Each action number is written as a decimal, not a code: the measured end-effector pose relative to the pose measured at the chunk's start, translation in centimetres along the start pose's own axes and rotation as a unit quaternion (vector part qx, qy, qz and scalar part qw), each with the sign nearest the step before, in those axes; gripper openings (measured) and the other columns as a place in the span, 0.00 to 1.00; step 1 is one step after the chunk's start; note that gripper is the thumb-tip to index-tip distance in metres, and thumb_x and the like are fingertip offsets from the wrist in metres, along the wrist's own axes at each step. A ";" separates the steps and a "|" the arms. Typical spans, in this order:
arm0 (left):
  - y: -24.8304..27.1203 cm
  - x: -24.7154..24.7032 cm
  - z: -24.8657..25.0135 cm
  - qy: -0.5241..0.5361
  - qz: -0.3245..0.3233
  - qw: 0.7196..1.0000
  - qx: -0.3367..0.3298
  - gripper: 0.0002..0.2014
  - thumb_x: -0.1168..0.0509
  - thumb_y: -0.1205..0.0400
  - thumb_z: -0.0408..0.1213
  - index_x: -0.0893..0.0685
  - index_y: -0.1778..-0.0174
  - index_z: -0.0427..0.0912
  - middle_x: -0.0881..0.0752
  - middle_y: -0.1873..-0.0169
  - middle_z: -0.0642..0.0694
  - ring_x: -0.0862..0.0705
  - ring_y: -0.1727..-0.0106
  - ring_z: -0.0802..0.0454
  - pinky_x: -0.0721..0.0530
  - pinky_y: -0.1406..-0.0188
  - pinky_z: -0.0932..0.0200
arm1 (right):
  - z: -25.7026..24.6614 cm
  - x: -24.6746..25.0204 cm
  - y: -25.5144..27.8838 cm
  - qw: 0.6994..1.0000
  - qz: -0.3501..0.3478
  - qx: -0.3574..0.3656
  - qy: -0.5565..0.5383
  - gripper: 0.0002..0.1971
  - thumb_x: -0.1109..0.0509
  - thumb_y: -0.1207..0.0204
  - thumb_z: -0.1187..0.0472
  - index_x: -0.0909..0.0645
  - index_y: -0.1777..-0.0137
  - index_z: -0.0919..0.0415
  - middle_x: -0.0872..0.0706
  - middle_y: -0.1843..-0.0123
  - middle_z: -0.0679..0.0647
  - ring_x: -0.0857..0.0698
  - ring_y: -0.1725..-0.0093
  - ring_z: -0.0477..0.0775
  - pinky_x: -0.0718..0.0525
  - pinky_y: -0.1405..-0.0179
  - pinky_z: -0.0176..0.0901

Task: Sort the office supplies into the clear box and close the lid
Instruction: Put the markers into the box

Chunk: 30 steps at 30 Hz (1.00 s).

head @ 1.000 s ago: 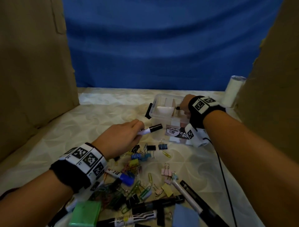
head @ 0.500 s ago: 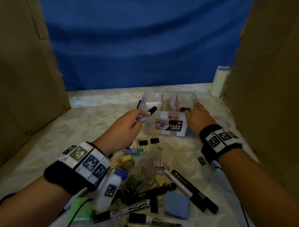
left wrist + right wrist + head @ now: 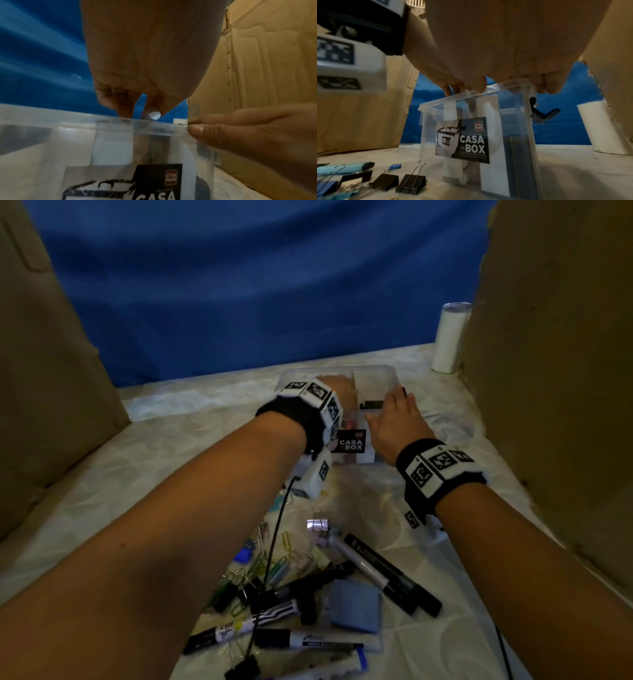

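The clear box (image 3: 376, 374) with a CASA BOX label stands open at the middle back of the table; white dividers show through its wall (image 3: 513, 121). My left hand (image 3: 337, 390) hangs over its left half, and its curled fingers (image 3: 109, 98) pinch a marker (image 3: 154, 115) that points down into the box. Only the marker's round end shows. My right hand (image 3: 394, 412) lies over the box's right front corner, fingertips (image 3: 479, 86) bent onto the rim and thumb against the front edge. A black latch (image 3: 539, 112) hangs open on the right side.
Markers (image 3: 394, 573), paper clips, binder clips (image 3: 411, 181) and a blue pad (image 3: 356, 607) lie scattered in front of the box. A white cylinder (image 3: 448, 337) stands at the back right. Cardboard walls (image 3: 565, 371) close both sides, and a blue cloth closes the back.
My left hand carried the marker from in front of the box to over its opening. The right hand stayed at the box's right side.
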<state>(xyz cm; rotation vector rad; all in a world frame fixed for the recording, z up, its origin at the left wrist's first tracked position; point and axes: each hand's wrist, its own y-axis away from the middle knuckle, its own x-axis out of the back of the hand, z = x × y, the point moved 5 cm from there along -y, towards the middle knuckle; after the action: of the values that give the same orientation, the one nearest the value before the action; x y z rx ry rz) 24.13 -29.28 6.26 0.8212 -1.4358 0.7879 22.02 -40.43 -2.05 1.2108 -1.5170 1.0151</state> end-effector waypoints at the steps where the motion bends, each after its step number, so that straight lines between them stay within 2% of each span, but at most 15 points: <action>1: -0.4 -0.4 -0.1 -0.027 -0.006 1.000 0.009 0.21 0.49 0.12 0.40 0.28 0.25 0.34 0.23 0.28 0.38 0.24 0.28 0.41 0.27 0.35 0.54 | -0.1 0.3 0.3 1.000 0.003 -0.001 -0.009 0.45 0.72 0.27 0.40 0.46 0.17 0.70 0.51 0.15 0.67 0.52 0.15 0.68 0.52 0.16 0.60; 2: -0.6 -0.4 -0.1 -0.040 -0.011 0.999 0.015 0.21 0.48 0.12 0.41 0.28 0.25 0.36 0.24 0.27 0.39 0.25 0.27 0.40 0.28 0.32 0.52 | -0.2 0.7 0.9 1.000 0.008 -0.003 -0.016 0.40 0.64 0.20 0.42 0.49 0.17 0.71 0.51 0.14 0.67 0.52 0.15 0.67 0.52 0.16 0.59; 4: -0.1 0.2 -0.1 -0.030 -0.002 0.999 0.014 0.20 0.48 0.13 0.40 0.27 0.26 0.39 0.24 0.28 0.37 0.27 0.28 0.36 0.31 0.28 0.45 | -0.3 1.4 1.9 0.999 0.026 -0.007 -0.033 0.34 0.53 0.15 0.48 0.53 0.17 0.71 0.54 0.14 0.65 0.53 0.15 0.65 0.51 0.16 0.58; 7: 3.1 1.9 -0.7 0.024 0.044 0.999 0.002 0.22 0.50 0.14 0.43 0.30 0.24 0.45 0.28 0.27 0.37 0.33 0.27 0.34 0.31 0.29 0.39 | -0.8 2.4 3.1 0.998 0.032 -0.009 -0.046 0.33 0.51 0.14 0.50 0.54 0.16 0.67 0.56 0.13 0.62 0.54 0.14 0.64 0.51 0.16 0.60; 11: 9.7 2.3 -2.1 0.057 0.111 0.991 -0.057 0.21 0.47 0.14 0.43 0.31 0.23 0.50 0.28 0.26 0.43 0.33 0.29 0.37 0.30 0.30 0.42 | -1.0 3.0 3.9 0.998 -0.004 -0.021 -0.062 0.34 0.49 0.14 0.50 0.60 0.15 0.62 0.62 0.13 0.59 0.58 0.14 0.64 0.54 0.16 0.61; 14: 15.1 0.9 -2.9 0.085 0.091 0.987 -0.105 0.17 0.42 0.15 0.42 0.24 0.29 0.53 0.24 0.31 0.49 0.32 0.32 0.46 0.30 0.33 0.51 | -1.2 4.2 5.9 0.994 0.003 -0.009 -0.110 0.41 0.40 0.17 0.51 0.65 0.15 0.57 0.67 0.14 0.59 0.59 0.15 0.66 0.54 0.16 0.63; 15: 16.6 0.0 -3.1 0.092 0.068 0.986 -0.122 0.16 0.41 0.15 0.42 0.22 0.32 0.54 0.22 0.34 0.52 0.31 0.35 0.50 0.29 0.36 0.55 | -1.1 4.4 6.5 0.992 0.022 0.002 -0.124 0.42 0.37 0.19 0.51 0.63 0.15 0.55 0.64 0.14 0.59 0.56 0.15 0.67 0.51 0.17 0.63; 16: 17.8 -1.0 -3.2 0.100 0.039 0.985 -0.136 0.14 0.40 0.16 0.43 0.20 0.35 0.56 0.21 0.37 0.54 0.31 0.38 0.54 0.28 0.38 0.58 | -1.2 4.8 7.4 0.991 0.038 0.015 -0.127 0.42 0.35 0.21 0.52 0.58 0.15 0.55 0.57 0.14 0.60 0.50 0.16 0.67 0.46 0.18 0.63; 18: 19.3 -2.8 -3.2 0.110 -0.010 0.982 -0.153 0.12 0.40 0.15 0.44 0.19 0.37 0.58 0.20 0.40 0.57 0.31 0.42 0.59 0.26 0.40 0.60 | -1.3 5.2 9.0 0.991 0.039 0.049 -0.120 0.32 0.34 0.23 0.52 0.39 0.21 0.57 0.34 0.23 0.60 0.32 0.25 0.65 0.30 0.26 0.57; 19: 19.7 -3.6 -2.9 0.110 -0.027 0.980 -0.162 0.12 0.40 0.15 0.44 0.19 0.37 0.58 0.20 0.40 0.57 0.30 0.42 0.60 0.26 0.41 0.60 | -1.3 5.2 9.8 0.991 0.011 0.065 -0.114 0.25 0.34 0.23 0.51 0.30 0.28 0.58 0.25 0.32 0.58 0.25 0.32 0.62 0.24 0.33 0.52; 20: 20.0 -4.3 -2.3 0.109 -0.037 0.978 -0.172 0.12 0.41 0.15 0.43 0.19 0.37 0.58 0.20 0.40 0.56 0.29 0.42 0.58 0.25 0.41 0.59 | -1.5 4.8 10.8 0.991 -0.046 0.073 -0.104 0.18 0.33 0.22 0.52 0.24 0.35 0.58 0.21 0.41 0.55 0.20 0.40 0.58 0.22 0.41 0.47; 22: 19.7 -5.7 -0.6 0.093 -0.041 0.975 -0.198 0.14 0.40 0.15 0.42 0.19 0.34 0.56 0.19 0.40 0.54 0.27 0.38 0.54 0.24 0.40 0.56 | -1.8 3.5 13.3 0.978 -0.181 0.074 -0.066 0.11 0.32 0.21 0.53 0.20 0.44 0.58 0.17 0.52 0.51 0.17 0.51 0.53 0.20 0.49 0.44; 25: 18.2 -7.6 2.3 0.028 -0.046 0.969 -0.240 0.15 0.40 0.17 0.41 0.20 0.35 0.54 0.18 0.41 0.52 0.25 0.38 0.49 0.22 0.43 0.51 | -1.4 1.1 16.2 0.947 -0.314 0.064 0.020 0.09 0.30 0.24 0.52 0.16 0.52 0.57 0.11 0.55 0.52 0.14 0.59 0.50 0.17 0.50 0.45; 28: 16.6 -8.5 4.3 -0.005 -0.064 0.966 -0.250 0.14 0.38 0.19 0.38 0.19 0.37 0.50 0.19 0.44 0.47 0.24 0.41 0.46 0.24 0.50 0.53 | -0.6 -0.6 17.8 0.927 -0.363 0.044 0.086 0.15 0.30 0.26 0.50 0.14 0.47 0.59 0.09 0.53 0.54 0.13 0.54 0.54 0.15 0.49 0.47; 30: 15.7 -8.7 5.3 -0.021 -0.067 0.965 -0.251 0.13 0.36 0.20 0.38 0.18 0.39 0.50 0.19 0.45 0.46 0.23 0.42 0.45 0.25 0.53 0.53 | -0.4 -1.0 18.2 0.922 -0.371 0.041 0.100 0.17 0.30 0.26 0.50 0.15 0.45 0.61 0.12 0.56 0.55 0.16 0.58 0.53 0.17 0.55 0.45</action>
<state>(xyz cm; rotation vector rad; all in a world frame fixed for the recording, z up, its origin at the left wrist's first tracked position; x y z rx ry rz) 8.02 -25.49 -2.41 0.5350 -1.5113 0.2795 4.27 -36.61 -4.01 1.5173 -0.7430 0.6548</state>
